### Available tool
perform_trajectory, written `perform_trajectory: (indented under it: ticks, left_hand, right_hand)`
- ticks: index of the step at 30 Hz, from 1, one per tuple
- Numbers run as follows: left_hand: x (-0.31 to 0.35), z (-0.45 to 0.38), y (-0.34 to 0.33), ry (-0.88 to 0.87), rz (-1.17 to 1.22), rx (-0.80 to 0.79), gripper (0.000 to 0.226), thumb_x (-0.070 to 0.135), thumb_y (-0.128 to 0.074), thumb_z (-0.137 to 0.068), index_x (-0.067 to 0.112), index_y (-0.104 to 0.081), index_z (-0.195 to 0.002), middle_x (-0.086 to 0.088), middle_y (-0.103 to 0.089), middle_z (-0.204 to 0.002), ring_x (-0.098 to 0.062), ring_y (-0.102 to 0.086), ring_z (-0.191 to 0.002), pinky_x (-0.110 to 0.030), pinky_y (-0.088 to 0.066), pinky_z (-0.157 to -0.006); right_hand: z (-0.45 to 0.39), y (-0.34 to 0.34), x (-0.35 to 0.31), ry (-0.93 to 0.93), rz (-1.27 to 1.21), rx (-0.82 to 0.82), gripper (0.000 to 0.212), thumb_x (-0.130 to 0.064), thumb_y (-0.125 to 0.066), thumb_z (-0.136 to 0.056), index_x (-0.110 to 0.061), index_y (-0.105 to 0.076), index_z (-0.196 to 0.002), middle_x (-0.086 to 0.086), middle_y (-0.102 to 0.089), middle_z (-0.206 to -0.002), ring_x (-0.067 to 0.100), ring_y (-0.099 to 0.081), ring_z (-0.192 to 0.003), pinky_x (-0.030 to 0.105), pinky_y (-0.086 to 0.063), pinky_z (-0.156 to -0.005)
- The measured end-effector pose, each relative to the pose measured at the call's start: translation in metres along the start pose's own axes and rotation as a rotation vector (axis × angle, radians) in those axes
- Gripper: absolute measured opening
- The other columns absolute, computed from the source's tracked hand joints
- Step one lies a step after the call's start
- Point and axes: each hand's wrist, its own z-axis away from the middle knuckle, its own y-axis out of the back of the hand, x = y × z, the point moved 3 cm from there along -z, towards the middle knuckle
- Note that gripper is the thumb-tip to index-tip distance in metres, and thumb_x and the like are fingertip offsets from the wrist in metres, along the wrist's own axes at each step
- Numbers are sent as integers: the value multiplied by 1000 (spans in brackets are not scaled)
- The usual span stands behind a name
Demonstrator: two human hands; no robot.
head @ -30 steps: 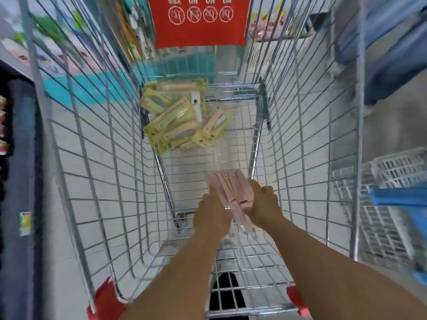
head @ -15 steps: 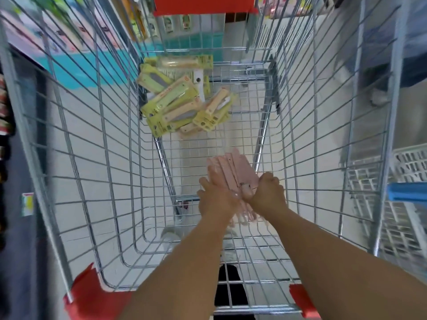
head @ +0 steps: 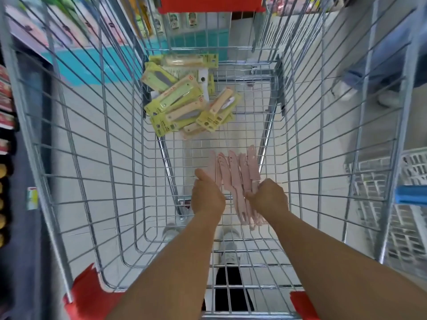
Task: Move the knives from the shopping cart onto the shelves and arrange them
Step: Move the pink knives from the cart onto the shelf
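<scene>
Two hands now close on the fan of pink knives (head: 233, 179) low in the cart (head: 111, 185), just below the centre of the frame. The left hand (head: 207, 194) cups the bundle's left edge, fingers curled under it; the right hand (head: 268, 196) pinches the handles from the right. A second ago the same hands were only reaching in around the knives; since then the bundle has been squared up and appears to sit a little higher off the wire floor, though blur makes that hard to confirm. That suggests the gather is done and the lift toward the shelves comes next. The yellow packs (head: 184, 102) stay heaped at the far end of the cart, upper centre, untouched. The view has also tilted down, so the red sign (head: 211, 4) at the top edge is mostly cut off now.
</scene>
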Motion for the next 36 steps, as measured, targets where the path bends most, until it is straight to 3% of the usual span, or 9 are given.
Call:
perform_trajectory:
  ticks: [3,7,12,14,17,20,27,33,36]
  left_hand:
    - [-5,-3,-1,9,-65,-6,54,6,-59,-88,5,-24,-130,-11,-63,-98,-29,-63,-88,-37,-53,-71]
    - [-12,-5,3,11,-83,8,38,7,-55,-90,4,-34,-121,-12,-64,-98,-31,-62,-90,-38,-50,-71]
    - [-22,-5,10,-18,-38,-5,12,14,-44,-97,8,-44,-108,-11,-63,-102,-28,-60,-85,-37,-49,-68]
    - [-25,-4,17,-36,-25,-7,13,13,-40,-99,8,-42,-110,-12,-62,-103,-26,-55,-80,-36,-46,-66]
    - [-24,1,35,-41,-23,3,21,6,-35,-98,8,-37,-119,-14,-60,-105,-29,-56,-84,-37,-45,-67]
    - [-19,11,55,-57,24,29,19,3,-31,-97,11,-35,-114,-10,-56,-92,-29,-55,-78,-40,-48,-67]
    - [2,59,123,-156,294,137,13,20,-30,-103,12,-40,-103,-2,-53,-75,-21,-51,-66,-30,-35,-53]
    - [8,119,201,-175,387,338,17,22,-33,-102,10,-44,-109,-10,-63,-95,-27,-56,-77,-32,-39,-60]
    - [5,151,246,-172,454,459,10,21,-36,-101,13,-42,-100,-12,-63,-96,-31,-59,-84,-33,-41,-64]
  right_hand:
    - [5,-3,-4,18,10,43,35,-42,-61,-88,-8,-55,-96,1,-56,-80,21,-54,-73,28,-39,-64]
    - [6,-5,-8,22,5,68,19,-27,-58,-91,-8,-56,-93,1,-58,-79,21,-57,-70,27,-42,-61]
    - [9,-13,-7,32,16,42,19,-11,-48,-92,-5,-53,-108,11,-62,-99,29,-63,-85,35,-52,-70]
    - [14,-10,-8,39,38,60,20,-9,-42,-94,-3,-47,-113,13,-59,-102,32,-62,-88,36,-48,-69]
    - [24,-1,-12,81,75,76,21,-9,-36,-98,-5,-40,-118,7,-57,-85,28,-58,-75,32,-39,-61]
    - [40,12,-30,140,42,28,25,-12,-31,-99,-7,-36,-123,3,-53,-77,26,-57,-72,30,-38,-57]
    - [107,72,-101,411,-217,30,17,-30,-34,-102,-13,-35,-104,-3,-47,-71,18,-50,-63,26,-30,-47]
    - [176,119,-162,609,-251,77,24,-31,-30,-102,-9,-40,-106,3,-50,-75,24,-49,-66,30,-28,-50]
    - [211,134,-195,719,-272,63,24,-29,-29,-102,-8,-40,-104,9,-51,-78,28,-50,-71,32,-32,-60]
